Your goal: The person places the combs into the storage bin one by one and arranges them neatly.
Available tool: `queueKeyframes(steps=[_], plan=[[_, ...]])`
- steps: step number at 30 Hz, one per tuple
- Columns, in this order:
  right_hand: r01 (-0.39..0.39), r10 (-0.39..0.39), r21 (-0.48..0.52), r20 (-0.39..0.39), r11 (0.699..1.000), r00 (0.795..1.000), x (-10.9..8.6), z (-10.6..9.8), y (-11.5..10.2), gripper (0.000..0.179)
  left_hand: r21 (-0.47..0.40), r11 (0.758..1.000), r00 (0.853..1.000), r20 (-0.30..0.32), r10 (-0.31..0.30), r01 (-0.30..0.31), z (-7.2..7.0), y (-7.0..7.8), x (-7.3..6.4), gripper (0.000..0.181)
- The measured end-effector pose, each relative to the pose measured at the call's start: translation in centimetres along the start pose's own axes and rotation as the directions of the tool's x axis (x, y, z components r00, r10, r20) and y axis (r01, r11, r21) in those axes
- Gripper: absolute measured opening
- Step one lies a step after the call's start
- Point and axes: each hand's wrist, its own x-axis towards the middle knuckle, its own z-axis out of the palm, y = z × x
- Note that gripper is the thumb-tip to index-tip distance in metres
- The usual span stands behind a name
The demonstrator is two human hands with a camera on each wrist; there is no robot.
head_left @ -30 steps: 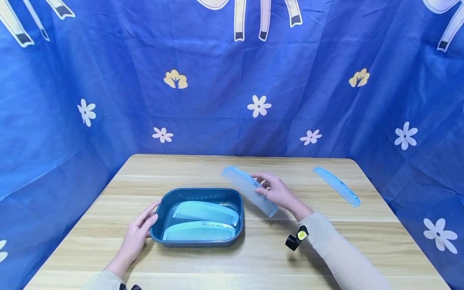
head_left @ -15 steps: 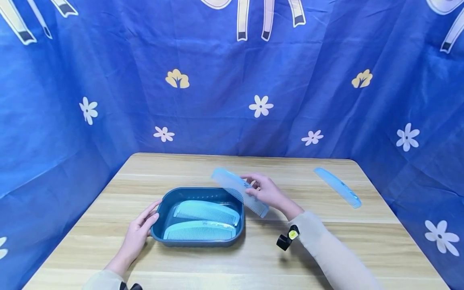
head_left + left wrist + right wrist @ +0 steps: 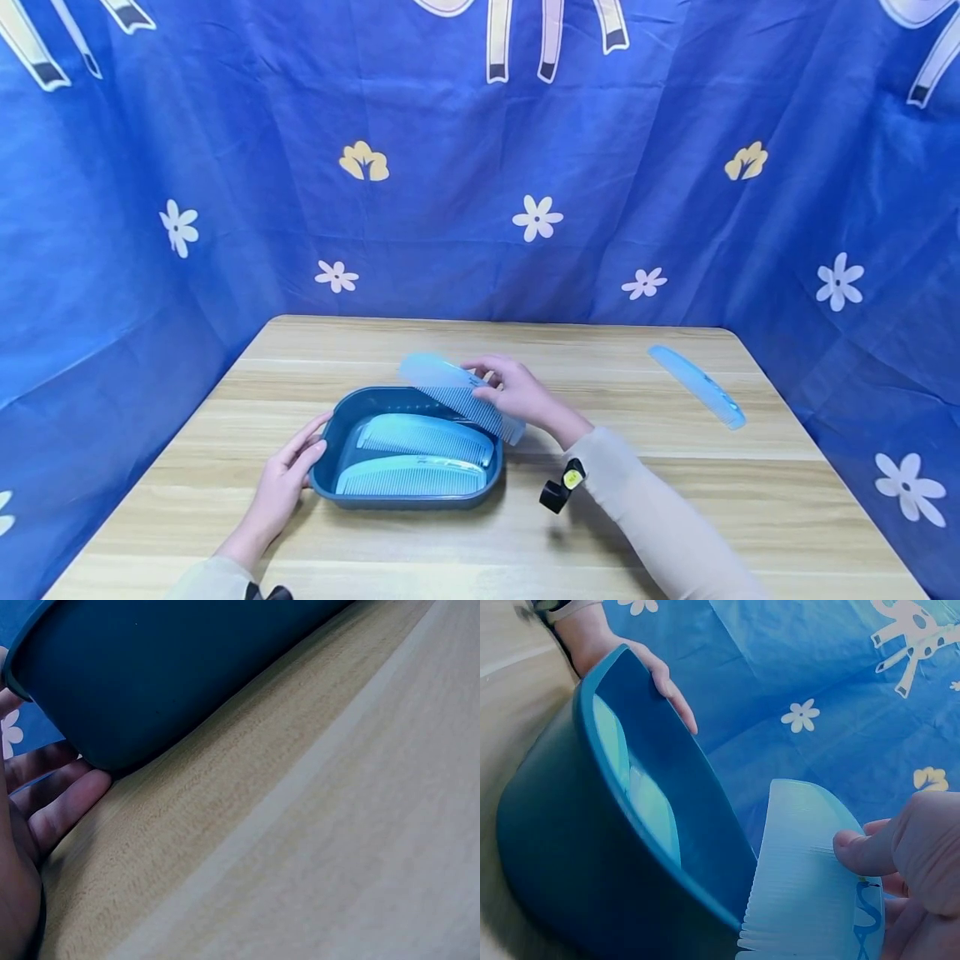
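Observation:
A dark teal plastic basin [image 3: 408, 503] stands on the table with two light-blue combs lying inside, a rear comb [image 3: 426, 437] and a front comb [image 3: 411, 477]. My left hand [image 3: 279, 482] holds the basin's left end, thumb at the rim; in the left wrist view its fingers [image 3: 71, 806] touch the lower corner. Between thumb and fingers my right hand [image 3: 517, 393] pinches another light-blue comb [image 3: 438, 375] by its spine. That comb slants over the basin's back right rim, teeth facing the basin in the right wrist view.
One more light-blue comb [image 3: 697, 386] lies at the table's back right. Blue patterned cloth [image 3: 450, 208] hangs behind and along both sides of the wooden table [image 3: 600, 533].
My right hand has carried its comb leftward, from beside the basin to over its back right part. The left hand and the basin stay in place.

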Motion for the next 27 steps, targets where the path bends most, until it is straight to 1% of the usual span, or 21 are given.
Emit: queueKeyframes(steps=[8,12,16,20,24,27], plan=[[-0.033,0.033,0.006,0.023,0.999,0.999,1.2,1.2,-1.1,0.038,-0.01,1.0,1.0,0.012,-0.003,0.003,0.0,-0.1,0.1,0.044],[-0.026,0.026,0.001,0.034,1.0,0.999,1.8,1.8,-1.3,0.038,-0.016,1.0,1.0,0.01,0.004,-0.004,-0.1,0.0,0.1,0.044],[-0.005,0.007,-0.027,0.08,1.0,0.997,2.4,2.7,-1.2,0.038,-0.039,0.999,1.0,0.004,0.005,-0.005,-0.1,-0.1,0.0,0.043],[0.009,0.002,-0.094,0.123,0.995,0.992,2.6,3.6,-1.0,0.038,-0.043,0.999,1.0,0.006,0.002,-0.002,0.0,-0.2,0.0,0.044],[0.024,0.005,-0.183,0.156,0.983,0.988,2.5,4.3,-0.6,0.037,-0.036,0.999,1.0,0.006,0.0,0.001,0.1,-0.2,0.1,0.044],[0.038,0.0,-0.222,0.169,0.974,0.986,2.5,4.6,-0.4,0.036,-0.047,0.999,1.0,0.004,0.001,-0.001,0.1,-0.1,0.2,0.043]])
